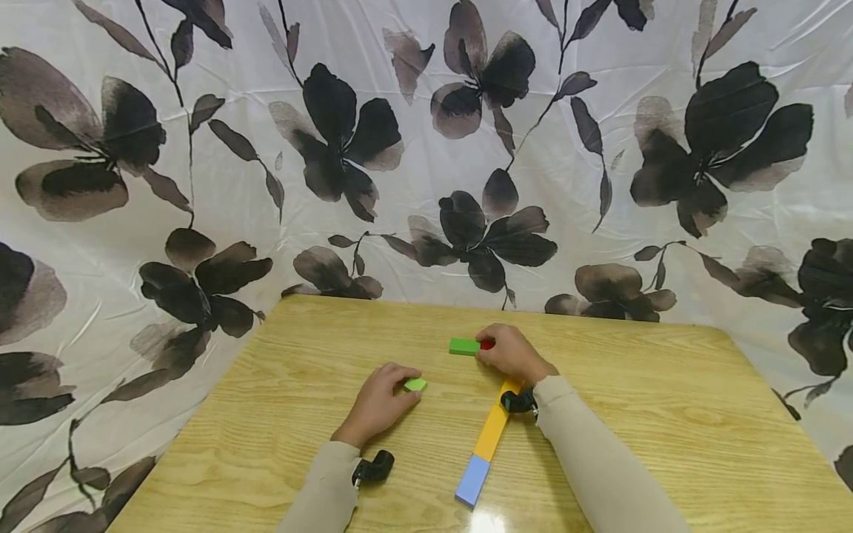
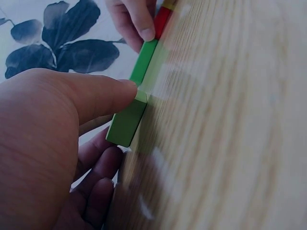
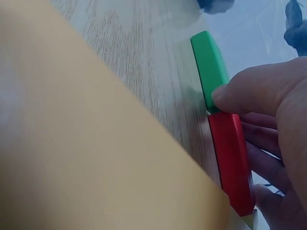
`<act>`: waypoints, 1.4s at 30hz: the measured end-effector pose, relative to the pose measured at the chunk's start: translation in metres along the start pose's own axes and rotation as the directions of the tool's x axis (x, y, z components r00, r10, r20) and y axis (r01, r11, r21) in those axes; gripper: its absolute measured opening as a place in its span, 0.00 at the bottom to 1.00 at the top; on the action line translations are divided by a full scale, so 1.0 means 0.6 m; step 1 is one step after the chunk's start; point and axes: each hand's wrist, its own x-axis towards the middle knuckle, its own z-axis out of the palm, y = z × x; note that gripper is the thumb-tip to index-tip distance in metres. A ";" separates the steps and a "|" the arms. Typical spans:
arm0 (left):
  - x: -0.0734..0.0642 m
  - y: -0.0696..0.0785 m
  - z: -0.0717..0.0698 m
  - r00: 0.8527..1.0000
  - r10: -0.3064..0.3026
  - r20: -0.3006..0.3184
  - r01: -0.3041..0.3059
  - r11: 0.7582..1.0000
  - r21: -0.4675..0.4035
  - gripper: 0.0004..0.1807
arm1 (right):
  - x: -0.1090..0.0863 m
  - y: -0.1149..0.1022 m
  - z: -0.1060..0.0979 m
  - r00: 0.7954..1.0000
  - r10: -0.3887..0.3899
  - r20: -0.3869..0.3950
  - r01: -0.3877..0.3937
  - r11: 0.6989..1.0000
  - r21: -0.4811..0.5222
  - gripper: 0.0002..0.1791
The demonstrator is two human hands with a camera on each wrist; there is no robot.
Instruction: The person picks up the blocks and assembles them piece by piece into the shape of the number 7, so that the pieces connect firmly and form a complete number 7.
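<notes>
My left hand (image 1: 375, 406) pinches a light green block (image 1: 416, 385) between thumb and fingers, left of the middle of the table. In the left wrist view the thumb lies on top of this block (image 2: 126, 123), and the fingers curl beneath and behind it. Farther back, my right hand (image 1: 512, 352) grips the right end of a green block (image 1: 463, 346). Its thumb presses where that block meets a red block (image 3: 231, 158), with the other fingers behind the red one. The green and red blocks lie end to end, the red mostly covered by the hand in the head view.
A slanting row of orange-yellow blocks (image 1: 492, 431) runs toward the front under the right wrist, ending in a blue block (image 1: 472, 480). All lie on a wood-grain table (image 1: 666, 414). Behind hangs a white flowered cloth (image 1: 413, 170). Small black cameras (image 1: 377, 466) are strapped to both wrists.
</notes>
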 end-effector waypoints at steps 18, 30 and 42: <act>0.000 0.002 -0.001 1.000 0.005 0.000 -0.005 1.000 -0.002 0.18 | -0.034 0.010 -0.027 0.990 0.056 -0.127 -0.031 0.981 0.193 0.18; 0.000 -0.003 0.002 1.000 0.018 -0.005 -0.018 1.000 0.010 0.18 | -0.083 0.008 -0.032 0.967 0.037 -0.251 0.018 0.977 0.212 0.15; -0.001 -0.004 -0.001 1.000 0.017 0.005 -0.017 1.000 0.008 0.21 | -0.126 0.006 -0.026 0.948 0.023 -0.318 0.040 0.981 0.190 0.13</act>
